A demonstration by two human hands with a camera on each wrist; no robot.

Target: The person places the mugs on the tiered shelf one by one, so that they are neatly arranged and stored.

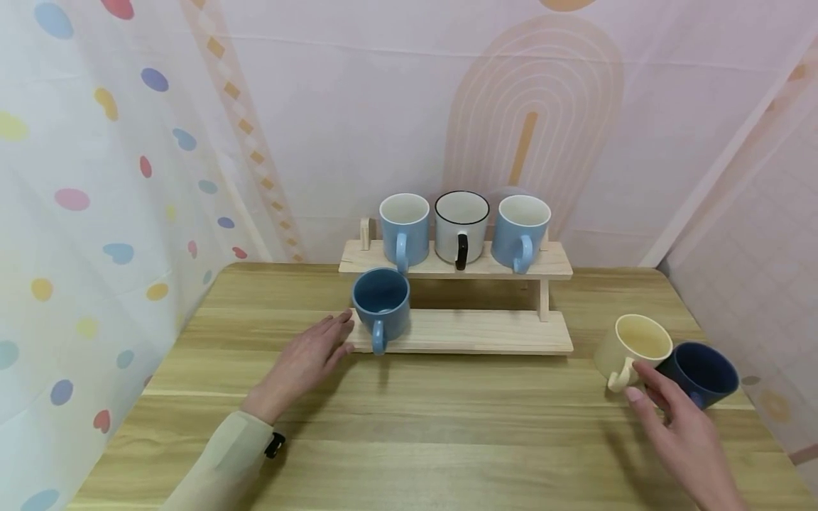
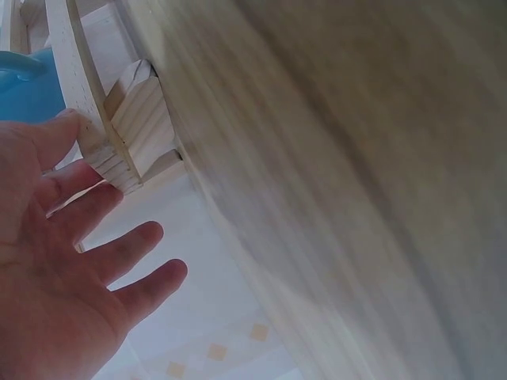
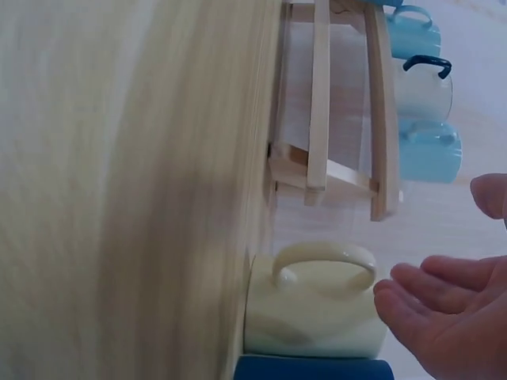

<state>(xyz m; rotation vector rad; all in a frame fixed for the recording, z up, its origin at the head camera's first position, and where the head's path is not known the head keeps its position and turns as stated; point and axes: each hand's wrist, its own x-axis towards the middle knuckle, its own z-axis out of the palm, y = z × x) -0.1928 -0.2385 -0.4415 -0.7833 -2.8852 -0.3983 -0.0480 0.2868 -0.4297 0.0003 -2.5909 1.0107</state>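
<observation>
My left hand (image 1: 305, 360) touches the left end of the lower board of a two-tier wooden shelf (image 1: 486, 331). Its fingers are straight and spread in the left wrist view, with the thumb at the board's front edge. Just right of it, a darker blue mug (image 1: 382, 305) stands on that board, handle forward. At the table's right side, my right hand (image 1: 684, 433) reaches to the handle of a pale yellow mug (image 1: 613, 351). The fingertips (image 3: 388, 297) are close by that handle, not curled round it. A navy mug (image 1: 706, 372) stands beside the yellow one, partly behind the hand.
On the upper board stand a light blue mug (image 1: 409, 231), a white mug (image 1: 454, 227) with black rim and handle, and another light blue mug (image 1: 511, 231). A patterned curtain (image 1: 358, 106) hangs behind and beside the wooden table (image 1: 447, 426).
</observation>
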